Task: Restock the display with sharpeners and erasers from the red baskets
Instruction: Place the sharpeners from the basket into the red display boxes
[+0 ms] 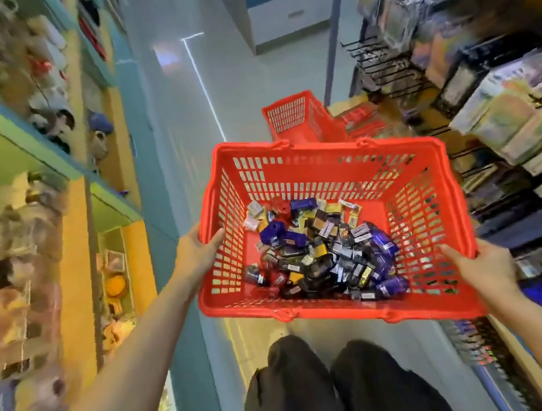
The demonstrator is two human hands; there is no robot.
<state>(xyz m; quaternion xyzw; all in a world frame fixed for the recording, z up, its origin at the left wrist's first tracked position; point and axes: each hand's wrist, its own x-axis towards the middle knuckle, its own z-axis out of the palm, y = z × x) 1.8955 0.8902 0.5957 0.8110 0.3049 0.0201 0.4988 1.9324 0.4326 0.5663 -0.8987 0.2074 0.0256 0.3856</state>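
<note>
I hold a red plastic basket (327, 170) in the air over the aisle floor, in front of my legs. My left hand (198, 249) grips its left rim, thumb inside. My right hand (477, 264) grips the right rim near the front corner. In the basket's bottom lies a heap of small packed sharpeners and erasers (324, 253), blue, black, yellow and red. A second red basket (299, 118) stands on the floor further down the aisle. The display rack (507, 126) with black hooks and packets rises on the right.
Shelves with toys and mugs (43, 107) line the left side. A glossy pale floor (199, 94) runs ahead between the shelves. More red crates with goods (361, 117) sit beside the far basket. The view is blurred by motion.
</note>
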